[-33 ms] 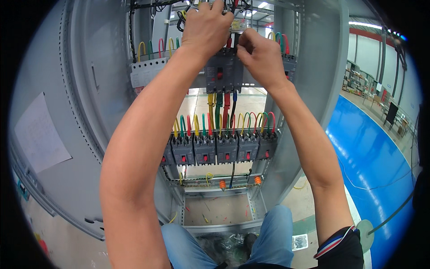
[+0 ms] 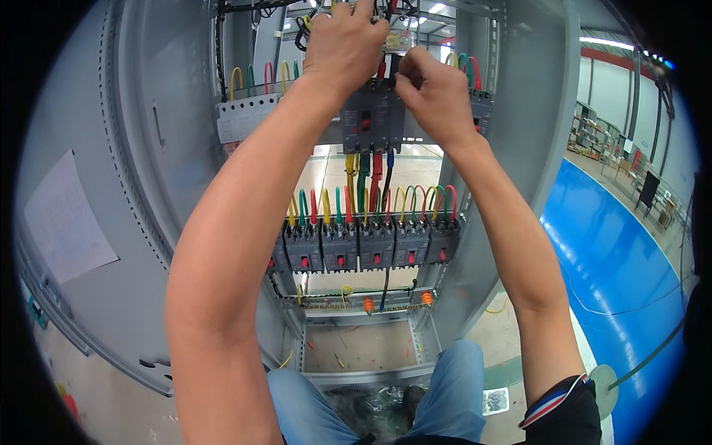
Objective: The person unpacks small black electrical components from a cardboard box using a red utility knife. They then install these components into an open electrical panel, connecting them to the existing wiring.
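Near the top edge, my left hand [image 2: 343,43] is raised with its back to me among wires and the upper breaker's terminals. Its fingers are bent and closed, and their tips are partly cut off or hidden. My right hand [image 2: 436,90] is at the upper right corner of the large grey circuit breaker [image 2: 366,119], thumb and forefinger pinched together. What either hand grips is too small or hidden to make out. A short red wire end [image 2: 382,70] shows between the hands, above that breaker. Yellow, green, red and blue cables [image 2: 377,172] run down from its underside.
Lower down is a row of small grey breakers [image 2: 340,248] with looped coloured wires. A pale grey breaker [image 2: 245,119] sits left of the large one. The cabinet's side panel [image 2: 133,245] and right post [image 2: 530,148] flank my arms. Orange insulators [image 2: 368,305] stand near the bottom.
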Action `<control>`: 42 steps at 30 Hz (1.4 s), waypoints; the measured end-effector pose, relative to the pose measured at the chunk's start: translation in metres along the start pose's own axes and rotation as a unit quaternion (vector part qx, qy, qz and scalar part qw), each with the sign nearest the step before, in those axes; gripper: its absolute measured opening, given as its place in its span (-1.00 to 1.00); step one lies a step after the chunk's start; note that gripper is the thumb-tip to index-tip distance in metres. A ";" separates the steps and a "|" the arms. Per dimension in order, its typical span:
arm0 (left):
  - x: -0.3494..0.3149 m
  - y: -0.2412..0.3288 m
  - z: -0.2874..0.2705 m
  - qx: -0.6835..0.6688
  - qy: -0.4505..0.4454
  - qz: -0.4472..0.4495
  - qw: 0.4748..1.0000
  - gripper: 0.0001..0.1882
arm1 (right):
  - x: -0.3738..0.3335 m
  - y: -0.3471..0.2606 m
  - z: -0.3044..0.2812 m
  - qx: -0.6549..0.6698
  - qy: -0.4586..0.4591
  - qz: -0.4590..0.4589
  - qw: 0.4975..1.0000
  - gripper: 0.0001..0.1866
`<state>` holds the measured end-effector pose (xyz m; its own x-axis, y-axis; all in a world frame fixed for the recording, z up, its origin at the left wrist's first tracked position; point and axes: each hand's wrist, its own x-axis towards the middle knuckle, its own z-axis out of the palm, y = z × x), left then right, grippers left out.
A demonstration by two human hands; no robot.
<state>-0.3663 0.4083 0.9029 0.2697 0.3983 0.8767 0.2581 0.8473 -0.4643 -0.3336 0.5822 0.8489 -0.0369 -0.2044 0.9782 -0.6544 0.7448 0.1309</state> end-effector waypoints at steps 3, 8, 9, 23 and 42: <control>0.000 -0.002 0.003 -0.007 0.013 0.001 1.000 -0.89 | -0.002 -0.001 0.000 0.010 0.018 -0.002 1.000 -0.87; 0.000 -0.001 0.006 0.001 0.010 -0.003 1.000 -0.87 | -0.004 0.003 0.000 0.038 0.012 0.004 0.999 -0.87; -0.001 -0.001 0.007 0.003 0.010 -0.004 1.000 -0.87 | -0.004 0.003 0.001 0.035 0.013 0.002 0.999 -0.87; -0.002 -0.002 0.006 -0.010 0.013 -0.004 1.000 -0.88 | -0.009 -0.002 0.003 0.040 0.033 0.005 0.999 -0.88; -0.004 -0.002 0.006 0.004 0.023 -0.006 1.000 -0.83 | -0.020 -0.009 0.013 -0.001 0.045 0.058 0.997 -0.58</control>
<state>-0.3737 0.4076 0.9014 0.3099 0.3718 0.8751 0.2545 0.8543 -0.4531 -0.3369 0.5717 0.8259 -0.0444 -0.0599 0.9972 -0.6487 0.7608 0.0168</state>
